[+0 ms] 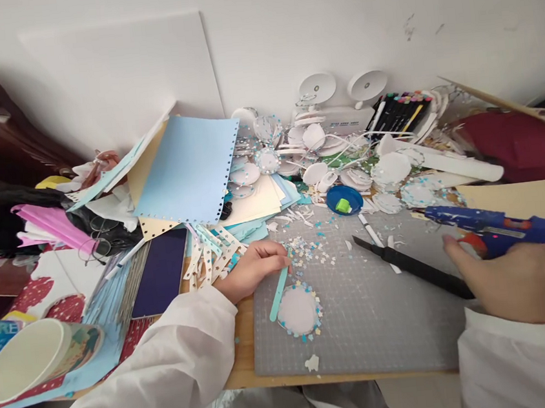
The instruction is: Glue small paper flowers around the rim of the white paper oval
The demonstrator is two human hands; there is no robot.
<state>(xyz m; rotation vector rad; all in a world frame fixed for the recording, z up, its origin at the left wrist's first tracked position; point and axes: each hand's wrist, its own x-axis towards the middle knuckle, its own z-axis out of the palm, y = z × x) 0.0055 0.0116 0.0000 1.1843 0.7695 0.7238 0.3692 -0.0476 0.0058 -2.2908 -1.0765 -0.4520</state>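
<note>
My left hand point(258, 268) is closed in a pinch at the upper end of a narrow teal strip point(279, 295). The strip slants down to the left edge of a round white disc point(298, 309). Small blue, white and cream star shapes ring that disc, which lies on the grey cutting mat point(377, 323). On the right, my right hand point(509, 280) is wrapped round the handle of a blue hot glue gun point(491, 221), whose nozzle points left above the mat. Loose tiny stars point(311, 250) are scattered just right of my left fingers.
A black-handled craft knife point(418, 268) lies between the hands, near a blue lid point(345, 201). Decorated white discs point(392, 169) crowd the back. Left are punched blue paper point(185, 167), paper strips point(209, 253) and a paper cup point(26, 363).
</note>
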